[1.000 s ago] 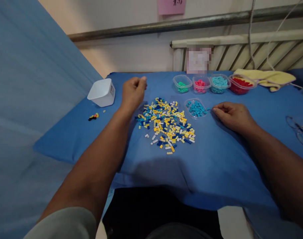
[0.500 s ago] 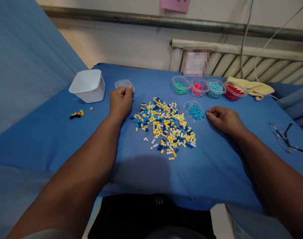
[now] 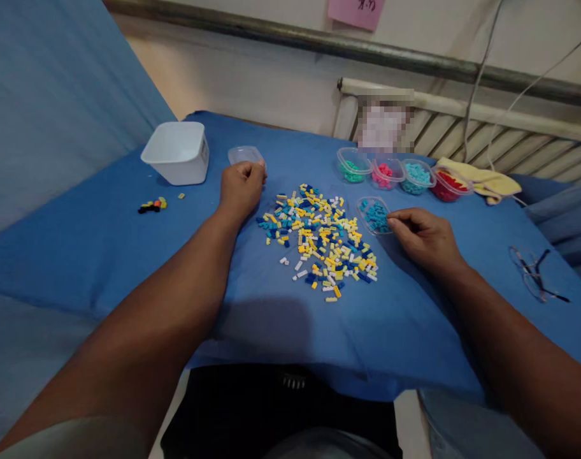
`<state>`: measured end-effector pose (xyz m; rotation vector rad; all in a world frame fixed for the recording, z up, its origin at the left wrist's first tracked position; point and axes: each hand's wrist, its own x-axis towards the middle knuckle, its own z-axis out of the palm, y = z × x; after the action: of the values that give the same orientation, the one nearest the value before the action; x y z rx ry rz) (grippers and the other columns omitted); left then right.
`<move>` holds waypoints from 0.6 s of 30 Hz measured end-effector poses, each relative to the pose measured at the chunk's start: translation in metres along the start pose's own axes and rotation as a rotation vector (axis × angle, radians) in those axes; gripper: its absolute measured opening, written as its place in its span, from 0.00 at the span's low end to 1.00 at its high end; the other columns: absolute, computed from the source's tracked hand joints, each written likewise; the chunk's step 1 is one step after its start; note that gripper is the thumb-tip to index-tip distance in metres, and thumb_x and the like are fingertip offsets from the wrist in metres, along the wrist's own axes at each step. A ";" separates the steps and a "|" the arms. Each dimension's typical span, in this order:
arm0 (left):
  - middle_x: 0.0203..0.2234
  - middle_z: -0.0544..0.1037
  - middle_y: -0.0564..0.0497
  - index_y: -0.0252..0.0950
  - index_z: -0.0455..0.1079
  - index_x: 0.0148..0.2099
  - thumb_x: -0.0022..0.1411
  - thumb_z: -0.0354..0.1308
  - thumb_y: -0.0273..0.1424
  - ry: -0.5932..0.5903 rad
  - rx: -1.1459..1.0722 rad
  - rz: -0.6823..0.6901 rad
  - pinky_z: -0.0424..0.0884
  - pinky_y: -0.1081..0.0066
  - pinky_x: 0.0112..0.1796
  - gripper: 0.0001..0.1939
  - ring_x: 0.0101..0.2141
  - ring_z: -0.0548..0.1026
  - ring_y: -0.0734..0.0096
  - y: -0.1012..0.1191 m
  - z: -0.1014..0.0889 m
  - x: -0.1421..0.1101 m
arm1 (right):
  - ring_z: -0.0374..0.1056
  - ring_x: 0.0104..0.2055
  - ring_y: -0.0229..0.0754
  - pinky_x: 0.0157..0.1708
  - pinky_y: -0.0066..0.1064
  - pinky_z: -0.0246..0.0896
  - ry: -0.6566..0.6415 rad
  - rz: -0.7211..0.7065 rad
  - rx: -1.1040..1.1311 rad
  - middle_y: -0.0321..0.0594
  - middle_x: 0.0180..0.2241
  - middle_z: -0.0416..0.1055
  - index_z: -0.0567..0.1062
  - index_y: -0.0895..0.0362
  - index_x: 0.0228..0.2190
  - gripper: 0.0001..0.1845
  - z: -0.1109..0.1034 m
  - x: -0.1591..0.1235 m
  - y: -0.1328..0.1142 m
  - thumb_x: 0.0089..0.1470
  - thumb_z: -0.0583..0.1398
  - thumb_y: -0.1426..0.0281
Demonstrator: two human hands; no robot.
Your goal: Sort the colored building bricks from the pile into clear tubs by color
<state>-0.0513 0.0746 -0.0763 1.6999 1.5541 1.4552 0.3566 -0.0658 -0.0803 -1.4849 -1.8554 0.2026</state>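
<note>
A loose pile of small toy building bricks (image 3: 319,233) in yellow, white, dark blue and teal lies in the middle of the blue-covered table. To its left, my left hand (image 3: 241,186) is closed, thumb against the fingers. It is close in front of a clear plastic tub (image 3: 245,153); what it holds, if anything, is hidden. My right hand (image 3: 427,237) is pinched at the right rim of a small clear container (image 3: 361,223) of teal bricks (image 3: 377,218). Whether a brick is between those fingertips cannot be made out.
Along the back stand clear tubs of green (image 3: 351,171), pink (image 3: 383,173), light blue (image 3: 417,177) and red bricks (image 3: 450,182), beside a yellow cloth (image 3: 486,182). A white bin (image 3: 178,156), a few stray bricks (image 3: 153,205) and eyeglasses (image 3: 534,274) lie at the sides.
My right hand has moved left and slightly in, so its fingertips now reach the rim of the teal-brick container. My left hand stays beside the pile; the view has shifted a little.
</note>
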 end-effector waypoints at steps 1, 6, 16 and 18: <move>0.25 0.78 0.50 0.38 0.76 0.31 0.79 0.60 0.39 -0.008 0.001 0.007 0.66 0.69 0.30 0.21 0.27 0.72 0.71 -0.001 0.000 0.000 | 0.80 0.37 0.50 0.40 0.41 0.75 -0.049 -0.063 0.035 0.43 0.39 0.86 0.88 0.49 0.45 0.14 -0.001 0.001 -0.008 0.71 0.65 0.56; 0.26 0.79 0.50 0.38 0.76 0.31 0.78 0.60 0.40 -0.020 -0.013 0.012 0.67 0.69 0.30 0.21 0.27 0.73 0.70 -0.005 0.001 0.002 | 0.82 0.39 0.45 0.41 0.35 0.73 -0.528 -0.350 0.121 0.41 0.41 0.87 0.89 0.50 0.45 0.10 -0.007 0.024 -0.047 0.72 0.66 0.64; 0.27 0.81 0.48 0.38 0.77 0.31 0.78 0.61 0.43 -0.031 -0.022 0.025 0.67 0.69 0.29 0.22 0.29 0.76 0.69 -0.014 0.004 0.005 | 0.81 0.37 0.44 0.37 0.33 0.65 -0.758 -0.371 -0.160 0.35 0.39 0.87 0.88 0.47 0.43 0.07 0.005 0.038 -0.056 0.65 0.68 0.68; 0.27 0.82 0.48 0.38 0.78 0.31 0.78 0.62 0.44 -0.032 -0.013 0.026 0.68 0.69 0.29 0.23 0.29 0.76 0.68 -0.015 0.004 0.005 | 0.80 0.37 0.44 0.36 0.33 0.64 -0.791 -0.367 -0.143 0.34 0.39 0.87 0.87 0.47 0.43 0.07 -0.001 0.038 -0.059 0.65 0.68 0.68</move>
<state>-0.0550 0.0847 -0.0881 1.7340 1.5082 1.4399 0.3088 -0.0503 -0.0308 -1.2012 -2.7821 0.5459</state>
